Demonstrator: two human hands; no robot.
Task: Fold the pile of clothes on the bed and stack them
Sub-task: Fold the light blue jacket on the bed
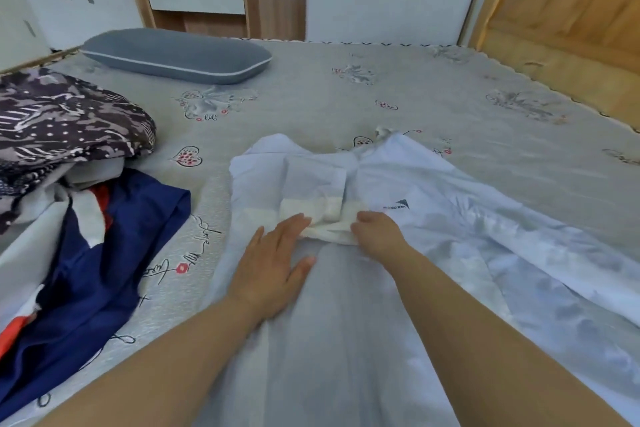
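I can't see my right hand's fingertips; they curl into the cream collar fold of the pale blue garment, apparently pinching it. My left hand lies flat, fingers spread, pressing the garment mid-bed. The remaining pile sits at the bed's left edge, cut off by the frame.

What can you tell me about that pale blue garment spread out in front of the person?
The pale blue garment is thin, slightly shiny cloth, spread wrinkled on the bed, one side folded inward. A small dark logo sits on its chest. A cream band crosses its middle. The left hand presses flat on it; the right hand curls onto the band.
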